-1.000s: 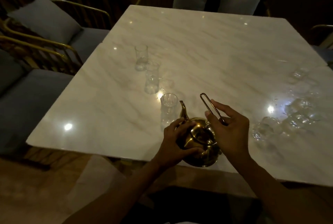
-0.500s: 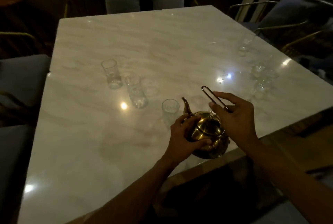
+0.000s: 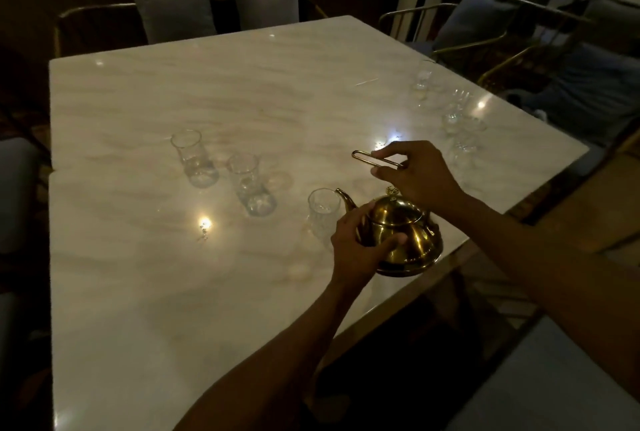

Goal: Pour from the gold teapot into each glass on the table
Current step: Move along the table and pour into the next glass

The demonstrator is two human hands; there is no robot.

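Nearest, the left hand (image 3: 360, 245) cups the gold teapot (image 3: 403, 235) on the desk (image 3: 207, 292) edge; the right hand (image 3: 414, 172) pinches its raised handle (image 3: 375, 159). Its spout touches the nearest glass (image 3: 323, 214); two more glasses (image 3: 251, 188) stand beyond, leftward.

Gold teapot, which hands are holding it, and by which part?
Both. The right hand pinches the gold teapot's raised wire handle; the left hand grips its body beside the spout.

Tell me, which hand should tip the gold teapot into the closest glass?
Probably the right hand: its fingers already pinch the wire handle above the gold teapot. The left hand holds the pot's side and can steady it. The spout already points at the nearest glass.
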